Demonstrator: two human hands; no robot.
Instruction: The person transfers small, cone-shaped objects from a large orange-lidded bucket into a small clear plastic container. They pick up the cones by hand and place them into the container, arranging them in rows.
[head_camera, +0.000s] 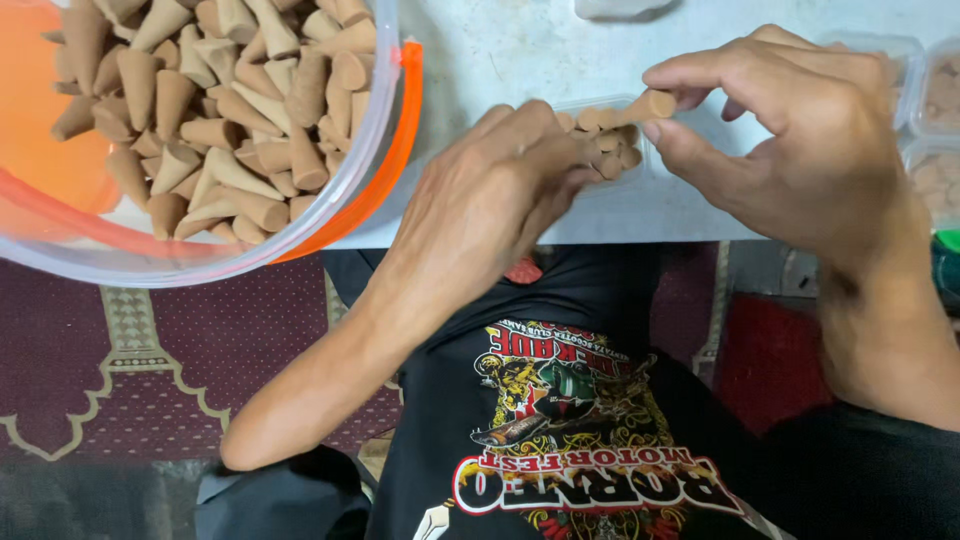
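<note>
1. Nearest to us is our black printed shirt (560, 420), and under it a dark red patterned carpet (150, 370); it seems we sit low at the white table (520, 50).
2. Our left hand (480, 210) is curled, its fingers closed around several brown cones (612, 150) and keeping them together over a small clear tray (640, 185).
3. Our right hand (800, 140) pinches one brown incense cone (652, 105) between thumb and forefinger, just above the group, so it can go in straight.
4. Further left, a big clear tub with orange rim (395, 150) holds a loose heap of cones (230, 110), near for reaching.
5. At the far right, more small clear trays (935, 120) look already filled.
</note>
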